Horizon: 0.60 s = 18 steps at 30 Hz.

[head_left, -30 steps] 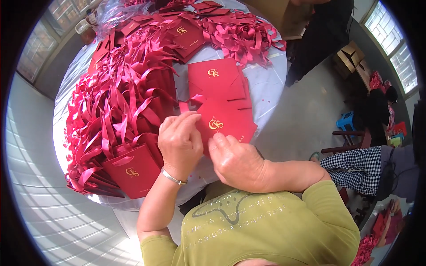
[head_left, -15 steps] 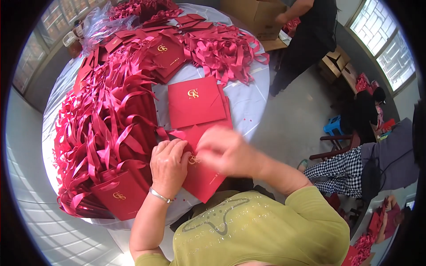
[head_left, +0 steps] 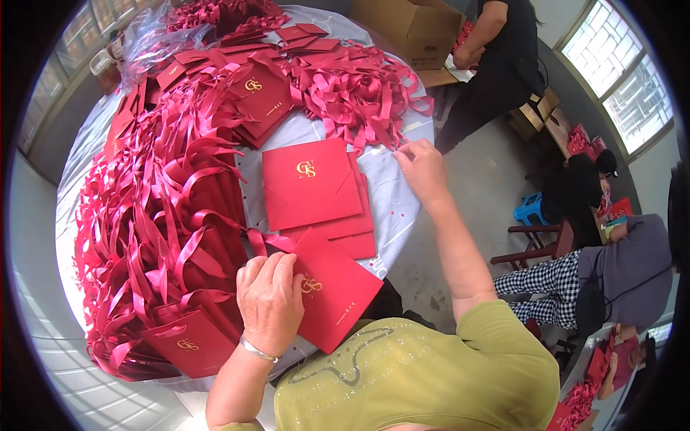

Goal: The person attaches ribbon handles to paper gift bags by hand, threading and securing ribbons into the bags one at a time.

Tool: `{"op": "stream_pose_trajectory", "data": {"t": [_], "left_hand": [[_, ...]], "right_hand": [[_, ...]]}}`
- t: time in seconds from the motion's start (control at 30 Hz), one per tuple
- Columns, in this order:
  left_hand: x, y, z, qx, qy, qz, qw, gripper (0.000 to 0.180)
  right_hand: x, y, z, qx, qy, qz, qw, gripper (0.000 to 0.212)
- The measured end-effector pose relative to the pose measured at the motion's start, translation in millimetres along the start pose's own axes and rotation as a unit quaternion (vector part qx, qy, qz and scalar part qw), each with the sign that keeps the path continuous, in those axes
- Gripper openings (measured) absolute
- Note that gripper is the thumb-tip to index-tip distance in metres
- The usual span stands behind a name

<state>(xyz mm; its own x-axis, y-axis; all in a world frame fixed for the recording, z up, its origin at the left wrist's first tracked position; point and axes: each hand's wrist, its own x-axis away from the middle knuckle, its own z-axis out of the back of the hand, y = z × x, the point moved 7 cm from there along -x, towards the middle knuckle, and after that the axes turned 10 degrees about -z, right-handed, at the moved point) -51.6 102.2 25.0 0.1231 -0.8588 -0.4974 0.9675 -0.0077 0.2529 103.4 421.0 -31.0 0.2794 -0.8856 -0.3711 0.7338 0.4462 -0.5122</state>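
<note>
My left hand (head_left: 269, 302) is closed on the left edge of a red paper gift bag (head_left: 338, 291) with a gold emblem. The bag lies flat and tilted at the near table edge. A pink-red ribbon (head_left: 272, 241) runs out beside that hand's fingers. My right hand (head_left: 425, 171) reaches across the table's right side, its fingertips pinched together at the near edge of a loose ribbon pile (head_left: 356, 90). What those fingertips hold, if anything, is too small to tell. Between the hands lies a stack of flat red bags (head_left: 313, 179).
Many ribbon-handled red bags (head_left: 162, 215) are packed along the left of the round white-covered table (head_left: 402, 208). Another red bag stack (head_left: 262, 104) and a clear plastic bag (head_left: 154, 43) lie farther back. A person in black (head_left: 496, 72) stands beyond, by a cardboard box (head_left: 413, 32).
My right hand has moved from the bag in front of me up and right to the ribbon pile. The left hand stays on the bag, which now shows more fully.
</note>
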Motion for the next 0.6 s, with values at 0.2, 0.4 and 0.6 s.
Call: {"op": "stream_pose_trajectory", "data": {"t": [0.2,0.4,0.6], "left_hand": [[6,-6,3,-0.004,0.006,0.020,1.000,0.027],[7,-8,-1,0.051,0.002,0.047,0.998,0.024],[9,-14,-8,0.108,0.020,0.067,0.992,0.027]], "right_hand": [[36,-21,24,-0.028,0.029,0.059,0.997,0.013],[88,-30,35,-0.315,-0.161,-0.046,0.934,0.007],[119,-58,42,-0.488,-0.372,-0.085,0.785,0.017]]}}
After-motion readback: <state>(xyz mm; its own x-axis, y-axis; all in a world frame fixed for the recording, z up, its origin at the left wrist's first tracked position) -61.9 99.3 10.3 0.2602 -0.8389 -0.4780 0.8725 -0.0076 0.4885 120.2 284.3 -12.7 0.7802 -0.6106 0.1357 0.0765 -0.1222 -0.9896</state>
